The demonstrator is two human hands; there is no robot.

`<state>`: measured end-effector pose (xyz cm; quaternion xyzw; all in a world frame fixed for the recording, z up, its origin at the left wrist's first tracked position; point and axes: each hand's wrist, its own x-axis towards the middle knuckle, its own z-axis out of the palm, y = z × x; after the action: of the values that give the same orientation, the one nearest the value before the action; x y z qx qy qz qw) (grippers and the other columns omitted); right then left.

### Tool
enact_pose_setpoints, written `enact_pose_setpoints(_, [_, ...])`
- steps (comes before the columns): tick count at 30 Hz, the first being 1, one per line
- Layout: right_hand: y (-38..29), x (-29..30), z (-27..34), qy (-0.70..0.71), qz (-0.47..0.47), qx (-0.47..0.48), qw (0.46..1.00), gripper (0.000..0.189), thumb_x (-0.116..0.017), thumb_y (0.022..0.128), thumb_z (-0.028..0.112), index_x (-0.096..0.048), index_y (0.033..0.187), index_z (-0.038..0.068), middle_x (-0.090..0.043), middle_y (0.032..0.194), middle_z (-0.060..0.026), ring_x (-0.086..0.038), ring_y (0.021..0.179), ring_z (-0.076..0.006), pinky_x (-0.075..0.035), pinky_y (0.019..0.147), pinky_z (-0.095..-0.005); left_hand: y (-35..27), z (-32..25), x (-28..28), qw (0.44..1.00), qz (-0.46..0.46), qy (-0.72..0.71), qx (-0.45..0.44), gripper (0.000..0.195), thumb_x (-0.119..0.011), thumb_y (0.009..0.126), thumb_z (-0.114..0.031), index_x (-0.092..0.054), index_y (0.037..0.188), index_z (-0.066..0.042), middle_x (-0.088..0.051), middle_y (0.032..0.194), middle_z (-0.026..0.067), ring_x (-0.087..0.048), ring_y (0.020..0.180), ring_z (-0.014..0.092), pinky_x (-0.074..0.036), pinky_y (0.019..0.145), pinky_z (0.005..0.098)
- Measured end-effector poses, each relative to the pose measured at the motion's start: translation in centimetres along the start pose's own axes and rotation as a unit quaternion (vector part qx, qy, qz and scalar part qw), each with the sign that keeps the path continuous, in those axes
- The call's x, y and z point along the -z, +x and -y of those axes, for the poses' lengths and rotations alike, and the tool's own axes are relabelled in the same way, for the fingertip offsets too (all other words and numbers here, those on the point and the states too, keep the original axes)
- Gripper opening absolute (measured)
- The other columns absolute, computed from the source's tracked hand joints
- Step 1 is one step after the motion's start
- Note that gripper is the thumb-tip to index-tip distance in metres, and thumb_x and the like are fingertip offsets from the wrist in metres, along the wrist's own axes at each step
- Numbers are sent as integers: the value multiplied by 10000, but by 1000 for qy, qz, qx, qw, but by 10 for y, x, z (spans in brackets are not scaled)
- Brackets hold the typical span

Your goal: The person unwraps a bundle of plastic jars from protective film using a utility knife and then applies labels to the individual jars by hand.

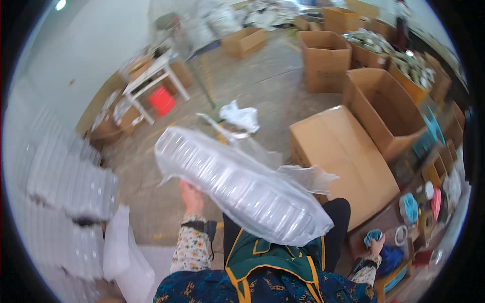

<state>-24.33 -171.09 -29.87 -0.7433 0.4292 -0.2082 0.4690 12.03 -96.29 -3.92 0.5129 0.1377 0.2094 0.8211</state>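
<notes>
A long, clear plastic bag (242,185) lies slantwise before me, partly over my lap. Inside it is a row of stacked, clear ribbed plastic pieces. My left hand (192,199) holds the bag from below near its left end, its fingers mostly hidden behind the plastic. Loose film (308,178) sticks out from the bag's far side. Off to the right, my right hand (377,244) grips a small blue roll (372,237) over a brown tabletop (358,244). The roll looks like tape, but its details are blurred.
A closed carton (344,159) stands at front right, with an open carton (386,110) behind it. Blue tape rolls (409,208) and a white ring (401,235) lie on the table. Stacked wrapped packs (72,181) line the left. A white bag (239,116) lies on the floor.
</notes>
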Motion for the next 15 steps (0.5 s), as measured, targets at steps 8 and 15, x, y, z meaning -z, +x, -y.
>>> enact_pose_setpoints(8, [25, -30, 11, -9, -1, -7, 1000, 695, -584, 757, 93, -309, 1378, -51, -433, 1321, -218, -459, 1185, -335, -363, 1019, -393, -32, -3, 27, 994, -83, 38, 57, 500, -372, 974, -507, -422, 1312, -142, -529, 1188, 63, -531, 1048, 223, -438, 799, 405])
enact_pose_setpoints(15, [16, -53, 38, -155, -67, -19, 985, 778, -616, 709, 109, -302, 1410, -14, -434, 1338, -240, -489, 1184, -377, -369, 1026, -422, -40, 16, 46, 991, -105, 37, 76, 602, -465, 948, -493, -278, 1409, -153, -458, 1269, 103, -512, 1055, 244, -455, 847, 426])
